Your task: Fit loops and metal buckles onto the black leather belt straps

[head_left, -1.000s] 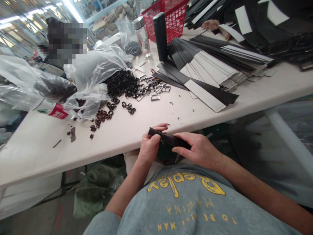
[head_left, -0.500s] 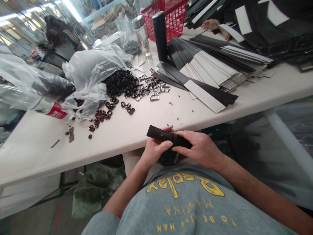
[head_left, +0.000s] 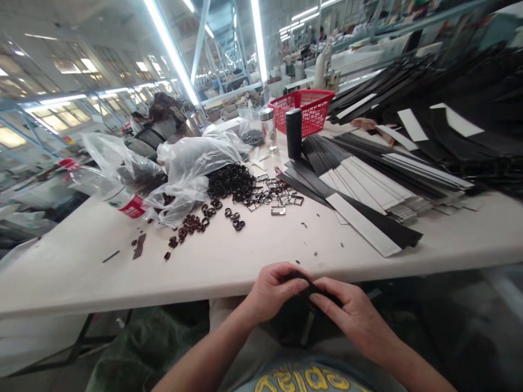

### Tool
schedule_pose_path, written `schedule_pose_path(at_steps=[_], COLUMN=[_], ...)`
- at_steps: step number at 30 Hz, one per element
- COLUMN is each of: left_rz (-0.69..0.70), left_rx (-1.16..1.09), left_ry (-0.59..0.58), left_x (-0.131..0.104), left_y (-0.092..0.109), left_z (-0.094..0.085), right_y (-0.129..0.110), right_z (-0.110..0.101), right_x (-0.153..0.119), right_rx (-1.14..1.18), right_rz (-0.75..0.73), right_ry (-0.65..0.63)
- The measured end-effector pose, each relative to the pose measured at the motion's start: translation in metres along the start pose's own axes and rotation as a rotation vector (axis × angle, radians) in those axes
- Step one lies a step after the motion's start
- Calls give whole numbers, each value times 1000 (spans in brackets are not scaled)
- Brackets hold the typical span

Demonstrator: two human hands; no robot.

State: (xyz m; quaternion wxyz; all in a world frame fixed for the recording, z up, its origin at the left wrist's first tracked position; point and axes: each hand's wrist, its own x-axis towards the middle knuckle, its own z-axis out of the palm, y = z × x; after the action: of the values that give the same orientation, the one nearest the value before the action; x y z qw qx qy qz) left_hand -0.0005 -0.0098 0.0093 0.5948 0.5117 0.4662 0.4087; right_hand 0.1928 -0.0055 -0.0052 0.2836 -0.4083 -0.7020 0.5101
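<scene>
Watching from my end, I see the left hand (head_left: 273,291) and right hand (head_left: 353,307) both closed on a black strip (head_left: 307,288), thumbs on top, just off the near edge of the tabletop (head_left: 229,272). The fingers hide much of it, so I can't make out its full shape. Beyond the hands I have small dark scraps (head_left: 316,253) scattered on the surface, then metal buckles (head_left: 278,210) beside a heap of black rings (head_left: 231,182). Small brown loops (head_left: 190,226) lie left of those, near a clear plastic bag (head_left: 196,158) and a bottle with a red label (head_left: 131,207) lying on its side. Over on the right, black-and-white strips (head_left: 368,182) fan out in a stack. Behind, a glass bottle (head_left: 268,130) and a black cylinder (head_left: 293,133) stand upright in front of a red basket (head_left: 312,103).
</scene>
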Motion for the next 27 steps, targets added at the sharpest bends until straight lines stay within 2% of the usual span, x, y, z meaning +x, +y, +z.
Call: schedule_pose_path(at_steps=[2, 4, 9, 11, 13, 15, 17, 19, 24, 27], left_rz=[-5, 40, 314, 390, 387, 349, 316, 300, 355, 447], left_rx=[27, 122, 651, 888, 1079, 1217, 1297, 1324, 1307, 1271], left_ry=[-66, -75, 138, 168, 135, 85, 48, 25, -70, -34], left_x=[7, 21, 84, 109, 127, 134, 129, 113, 50, 15], left_y=[3, 8, 19, 21, 20, 17, 13, 9, -2, -14], left_z=[-7, -20, -65, -78, -83, -82, -77, -73, -69, -70], right_y=[-1, -2, 3, 5, 7, 9, 12, 15, 25, 28], right_z=[-3, -7, -10, -9, -9, -9, -11, -14, -19, -19], right_x=[0, 0, 1, 1, 0, -1, -4, -6, -5, -3], right_rx=[-15, -32, -5, 14, 32, 51, 72, 94, 202, 268], right_rz=[8, 4, 9, 20, 30, 45, 64, 88, 160, 194], right_ry=[12, 45, 87, 94, 98, 98, 105, 124, 210, 246])
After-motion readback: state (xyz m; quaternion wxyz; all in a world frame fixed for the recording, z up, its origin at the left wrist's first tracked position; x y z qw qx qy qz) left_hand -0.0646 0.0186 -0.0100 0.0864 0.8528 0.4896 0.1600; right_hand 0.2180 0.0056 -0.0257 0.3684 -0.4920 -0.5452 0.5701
